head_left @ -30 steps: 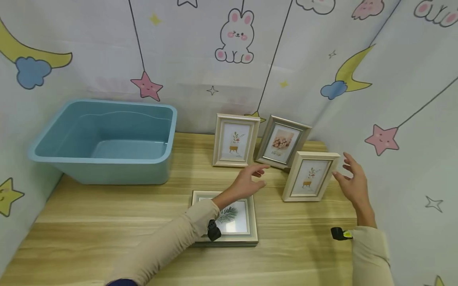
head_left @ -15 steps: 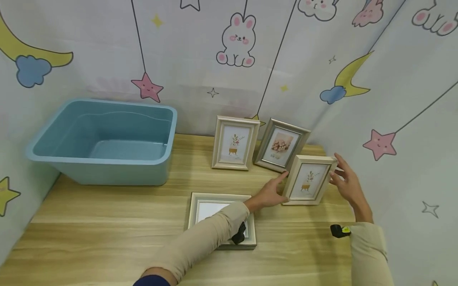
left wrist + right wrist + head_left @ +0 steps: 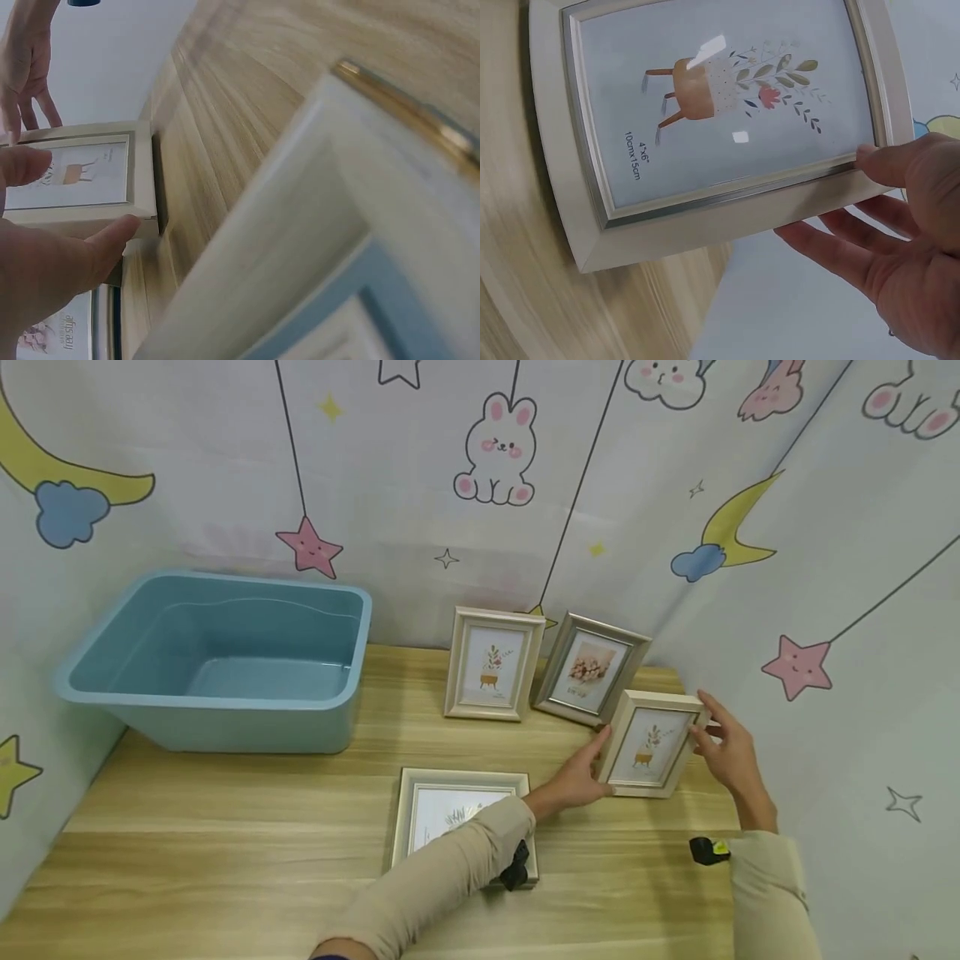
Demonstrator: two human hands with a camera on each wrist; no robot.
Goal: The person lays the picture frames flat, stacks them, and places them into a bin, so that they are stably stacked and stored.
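A cream picture frame (image 3: 651, 747) with a potted-plant print stands upright at the right of the table. My right hand (image 3: 733, 756) pinches its upper right edge; in the right wrist view the thumb (image 3: 889, 163) lies on the front border and the other fingers reach behind. At its lower left side, my left hand (image 3: 576, 778) grips the border. Close behind stands a silver picture frame (image 3: 592, 668) with a pink print, and left of that another cream picture frame (image 3: 495, 664). A larger picture frame (image 3: 402, 810) lies flat beneath my left forearm, partly hidden.
A blue plastic tub (image 3: 255, 724) stands at the back left of the wooden table (image 3: 225, 860). White curtains (image 3: 405, 468) printed with stars, moons and rabbits hang behind the table and along its sides.
My left hand has moved right, from above the flat frame to the cream frame's left side. My right hand has closed on its right edge, and that frame has shifted very slightly right.
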